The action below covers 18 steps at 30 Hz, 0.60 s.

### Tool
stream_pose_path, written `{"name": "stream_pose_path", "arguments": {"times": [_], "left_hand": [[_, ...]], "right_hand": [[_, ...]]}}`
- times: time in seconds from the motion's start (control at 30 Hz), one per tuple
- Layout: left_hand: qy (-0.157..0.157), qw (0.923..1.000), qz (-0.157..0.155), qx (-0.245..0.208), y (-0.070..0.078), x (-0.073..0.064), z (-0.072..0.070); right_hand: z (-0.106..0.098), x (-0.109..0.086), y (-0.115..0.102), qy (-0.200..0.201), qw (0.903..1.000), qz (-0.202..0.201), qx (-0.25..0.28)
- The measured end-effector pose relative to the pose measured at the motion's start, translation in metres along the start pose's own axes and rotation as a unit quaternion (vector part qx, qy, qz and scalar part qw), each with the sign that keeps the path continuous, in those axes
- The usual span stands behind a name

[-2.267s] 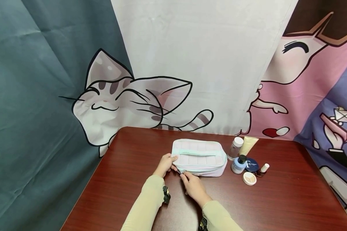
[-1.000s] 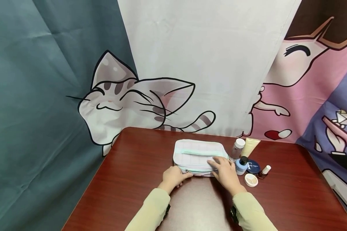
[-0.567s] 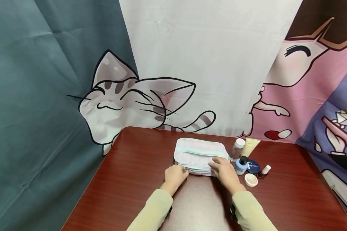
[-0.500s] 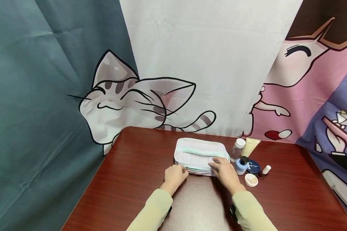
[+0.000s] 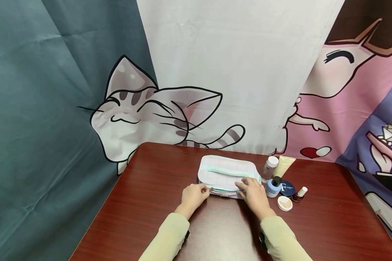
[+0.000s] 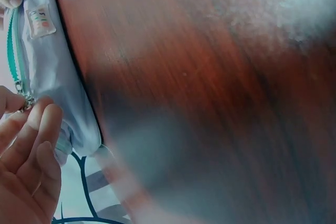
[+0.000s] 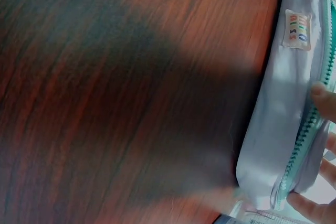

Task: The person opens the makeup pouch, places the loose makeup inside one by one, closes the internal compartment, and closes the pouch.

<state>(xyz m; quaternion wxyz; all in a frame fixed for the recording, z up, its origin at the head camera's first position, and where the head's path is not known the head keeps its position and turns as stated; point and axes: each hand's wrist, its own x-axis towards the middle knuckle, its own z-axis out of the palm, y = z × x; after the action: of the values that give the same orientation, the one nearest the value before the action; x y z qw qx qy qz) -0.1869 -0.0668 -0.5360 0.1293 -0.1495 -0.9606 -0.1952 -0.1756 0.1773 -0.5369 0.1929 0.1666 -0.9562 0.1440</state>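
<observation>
A pale pink quilted toiletry bag [image 5: 228, 166] with a mint handle strip [image 5: 228, 171] lies on the brown table. Along its front edge runs a mint zip [image 7: 302, 142]. My left hand [image 5: 193, 197] is at the bag's front left corner; in the left wrist view its thumb and fingers pinch the zip pull [image 6: 27, 102]. My right hand [image 5: 253, 195] holds the front right part of the bag, thumb on the front side near the zip and the other fingers spread over the lid. A small lettered label [image 7: 297, 30] shows on the bag's front.
Right of the bag stand a clear bottle with white cap [image 5: 270, 168], a cream tube [image 5: 285, 166] and a blue bottle with black cap [image 5: 273, 187]. Near them are a navy compact [image 5: 288, 188], a small round makeup palette [image 5: 285, 203] and a nail polish bottle [image 5: 299, 194]. Printed curtains hang behind.
My right hand has left the zip's left end for the bag's front right. My left hand has gone from gripping the left corner to pinching the zip pull, drifting slightly left lately.
</observation>
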Motion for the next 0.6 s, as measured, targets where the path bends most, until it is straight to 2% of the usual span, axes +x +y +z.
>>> {"name": "stream_pose_path", "arguments": {"times": [0.1,0.37,0.6], "left_hand": [[-0.004,1.0,-0.001,-0.004,-0.002,0.0,-0.003],[0.0,0.9993,-0.036,0.009,-0.017,0.0,-0.006],[-0.018,0.998,-0.06,-0.007,-0.024,0.005,-0.006]], "right_hand": [[0.0,0.0,-0.001,0.005,1.0,0.003,0.0],[-0.002,0.0,0.0,0.009,0.9999,0.008,0.002],[-0.004,0.0,-0.001,0.015,0.9997,0.012,0.017]]}}
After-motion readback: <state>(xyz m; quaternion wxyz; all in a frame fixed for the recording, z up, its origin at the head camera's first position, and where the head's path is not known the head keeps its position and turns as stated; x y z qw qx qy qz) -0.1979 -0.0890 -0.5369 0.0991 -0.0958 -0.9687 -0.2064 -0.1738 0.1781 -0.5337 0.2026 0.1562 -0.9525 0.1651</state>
